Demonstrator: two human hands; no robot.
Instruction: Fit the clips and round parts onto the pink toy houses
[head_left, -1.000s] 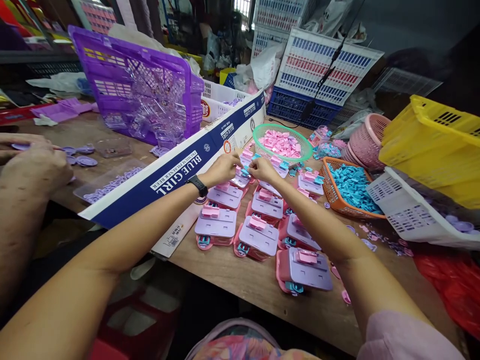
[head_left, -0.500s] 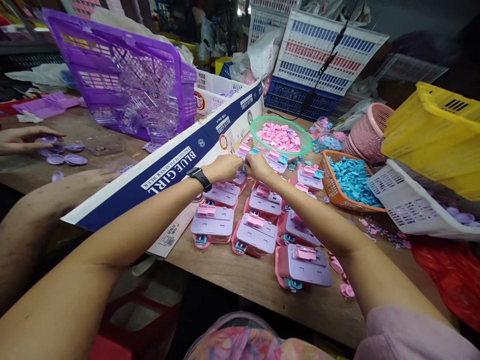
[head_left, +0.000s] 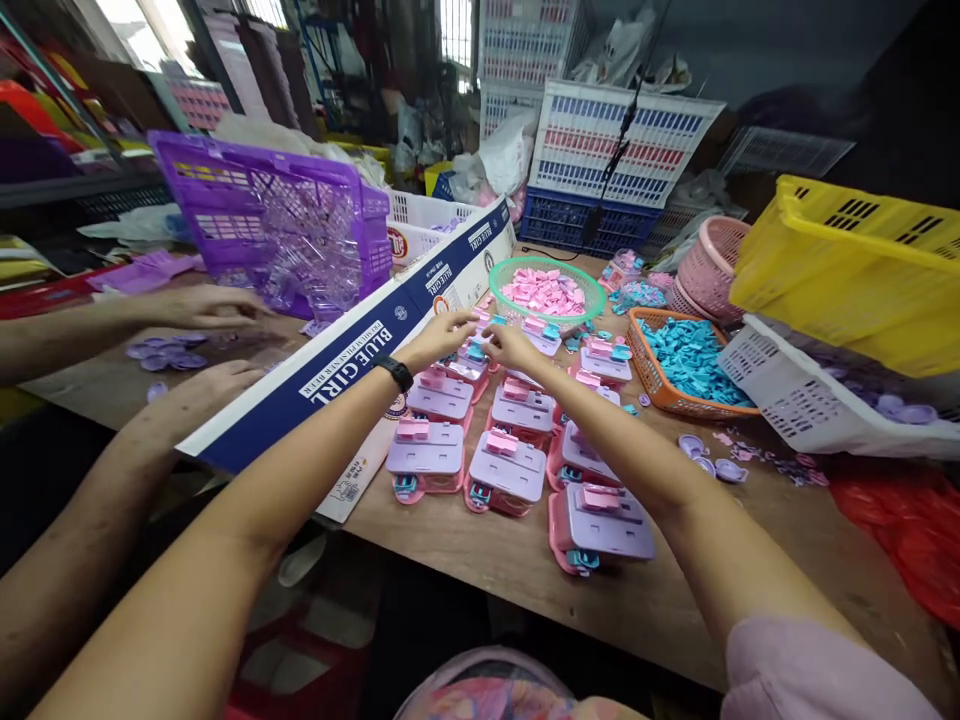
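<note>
My left hand (head_left: 442, 337), with a black watch on its wrist, reaches over a purple-lidded pink toy box (head_left: 465, 368) in the back rows. Its fingers are stretched out beside pink and blue clip pieces on that lid. My right hand (head_left: 514, 348) is just to the right, fingers bent but apart, close to the same lid; nothing shows in its grasp. Similar boxes stand in rows nearer me, such as a front box (head_left: 506, 470) and a right-hand box (head_left: 604, 525), each with a pink clip on its purple lid and blue parts at its side.
A green basket (head_left: 592, 305) of pink pieces stands behind the boxes, an orange basket (head_left: 660, 395) of blue pieces to the right. A cardboard wall (head_left: 360, 360) borders the left side; beyond it are another person's hands (head_left: 217, 305) and a purple basket (head_left: 367, 235).
My hands, closed and pressed together before, have drawn a little apart, and the left fingers have straightened. The other person's hand has lifted off the purple pieces. The view has shifted.
</note>
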